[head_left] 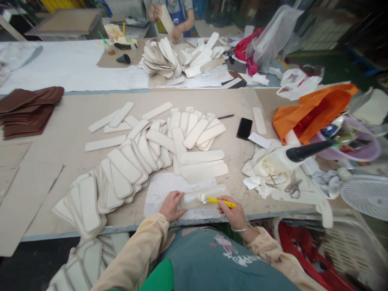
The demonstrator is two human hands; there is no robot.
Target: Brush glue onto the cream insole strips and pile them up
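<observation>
A pale flat strip (pixel 194 203) with rounded ends lies on a white sheet (pixel 154 190) at the table's near edge. My left hand (pixel 172 206) lies on the strip's left end, fingers flat and thumb spread. In my right hand (pixel 233 212) is a yellow-handled brush (pixel 222 201), its bristles loaded with something white and touching the strip. Just beyond the sheet, two whitish strips (pixel 204 167) lie side by side. Fanned piles of similar strips (pixel 121 169) spread to the left and ahead.
Brown folded pieces (pixel 27 109) are stacked far left. Rightward lie a phone (pixel 244 128), a white bottle with a black nozzle (pixel 281 159), scissors (pixel 293 188), an orange bag (pixel 312 111) and a purple basin (pixel 360 141). Across the table, another person's hands (pixel 176 32) hold a strip.
</observation>
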